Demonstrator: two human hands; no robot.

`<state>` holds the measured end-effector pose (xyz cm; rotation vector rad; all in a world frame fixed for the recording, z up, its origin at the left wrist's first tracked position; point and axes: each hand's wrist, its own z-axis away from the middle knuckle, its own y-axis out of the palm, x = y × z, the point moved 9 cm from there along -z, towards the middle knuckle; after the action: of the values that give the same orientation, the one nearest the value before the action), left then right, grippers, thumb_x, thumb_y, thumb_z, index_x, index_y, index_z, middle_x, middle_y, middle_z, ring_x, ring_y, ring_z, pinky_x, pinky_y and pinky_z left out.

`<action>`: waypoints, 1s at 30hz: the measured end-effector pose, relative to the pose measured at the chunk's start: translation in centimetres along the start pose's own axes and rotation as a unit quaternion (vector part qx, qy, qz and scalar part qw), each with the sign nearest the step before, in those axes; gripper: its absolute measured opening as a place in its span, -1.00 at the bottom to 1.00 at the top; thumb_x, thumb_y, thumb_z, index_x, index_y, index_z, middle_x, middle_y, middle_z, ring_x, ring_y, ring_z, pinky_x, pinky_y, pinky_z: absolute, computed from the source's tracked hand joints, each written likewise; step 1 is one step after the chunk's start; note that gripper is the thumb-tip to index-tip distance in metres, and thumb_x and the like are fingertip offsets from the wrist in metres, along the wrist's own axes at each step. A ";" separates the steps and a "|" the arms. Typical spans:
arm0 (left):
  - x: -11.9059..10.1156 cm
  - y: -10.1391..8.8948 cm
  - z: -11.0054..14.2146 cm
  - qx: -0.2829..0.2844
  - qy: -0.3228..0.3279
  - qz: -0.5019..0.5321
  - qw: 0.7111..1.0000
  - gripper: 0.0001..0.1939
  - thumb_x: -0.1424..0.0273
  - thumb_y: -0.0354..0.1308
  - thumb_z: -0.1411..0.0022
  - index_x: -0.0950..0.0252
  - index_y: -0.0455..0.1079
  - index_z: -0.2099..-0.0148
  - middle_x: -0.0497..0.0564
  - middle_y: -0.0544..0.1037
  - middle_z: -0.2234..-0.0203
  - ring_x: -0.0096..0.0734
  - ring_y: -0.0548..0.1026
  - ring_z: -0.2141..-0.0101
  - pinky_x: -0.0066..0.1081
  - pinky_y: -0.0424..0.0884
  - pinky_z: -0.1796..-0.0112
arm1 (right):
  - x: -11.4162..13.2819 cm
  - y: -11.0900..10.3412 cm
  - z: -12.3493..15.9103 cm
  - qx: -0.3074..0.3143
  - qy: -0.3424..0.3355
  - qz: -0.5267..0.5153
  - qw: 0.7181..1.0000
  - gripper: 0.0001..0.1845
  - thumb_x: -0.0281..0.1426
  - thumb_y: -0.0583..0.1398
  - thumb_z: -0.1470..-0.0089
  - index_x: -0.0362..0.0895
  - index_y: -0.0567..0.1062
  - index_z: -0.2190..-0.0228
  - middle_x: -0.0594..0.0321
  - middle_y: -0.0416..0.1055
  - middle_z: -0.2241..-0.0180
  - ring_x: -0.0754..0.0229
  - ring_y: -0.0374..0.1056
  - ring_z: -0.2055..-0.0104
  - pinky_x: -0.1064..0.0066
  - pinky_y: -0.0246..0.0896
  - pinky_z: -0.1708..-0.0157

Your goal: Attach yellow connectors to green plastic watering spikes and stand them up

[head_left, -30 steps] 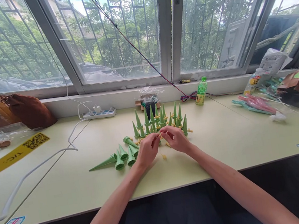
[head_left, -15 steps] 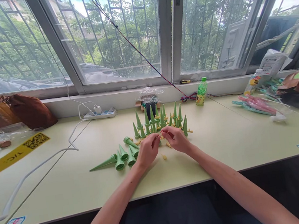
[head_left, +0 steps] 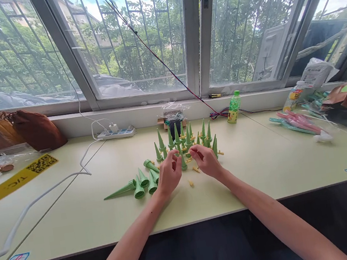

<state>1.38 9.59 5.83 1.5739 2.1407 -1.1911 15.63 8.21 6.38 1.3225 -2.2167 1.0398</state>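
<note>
Over the front of a group of upright green plastic cones [head_left: 183, 163], my two hands are a small gap apart. My left hand [head_left: 170, 175] has thumb and forefinger parted, with nothing visible between them. The thumb and forefinger of my right hand [head_left: 207, 160] are pinched together; whatever they hold is too small to make out. Several standing cones carry small yellow fittings [head_left: 220, 152] on their sides. Loose on the table are a yellow fitting [head_left: 196, 169] by my right hand and a yellow piece [head_left: 191, 183] nearer the edge. More green cones [head_left: 139, 189] lie and stand left of my left hand.
A green-capped bottle [head_left: 234, 107] stands behind on the right. A power strip [head_left: 117, 132] with a white cable [head_left: 54, 182] lies at left. Pink and green plastic packets [head_left: 299, 122] are at far right, a brown pouch [head_left: 34, 129] at far left.
My hands have drawn apart from where their fingertips met, and the left fingers have spread. A cone between them now shows more fully.
</note>
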 end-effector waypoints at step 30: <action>2.0 1.9 0.1 0.078 -0.068 -0.021 0.994 -0.86 0.31 0.04 -0.25 0.27 0.24 0.31 -0.05 0.38 0.42 -0.53 0.31 0.58 -0.46 0.28 0.51 | 0.3 -0.3 -0.1 -0.014 0.001 0.001 1.000 -0.78 -0.29 0.05 -0.26 -0.13 0.38 0.36 0.27 0.31 0.48 0.30 0.12 0.54 0.44 0.06 0.51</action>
<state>2.19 11.12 3.66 1.4666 2.0467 -1.4661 15.74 8.04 6.74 1.3059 -2.2234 1.0084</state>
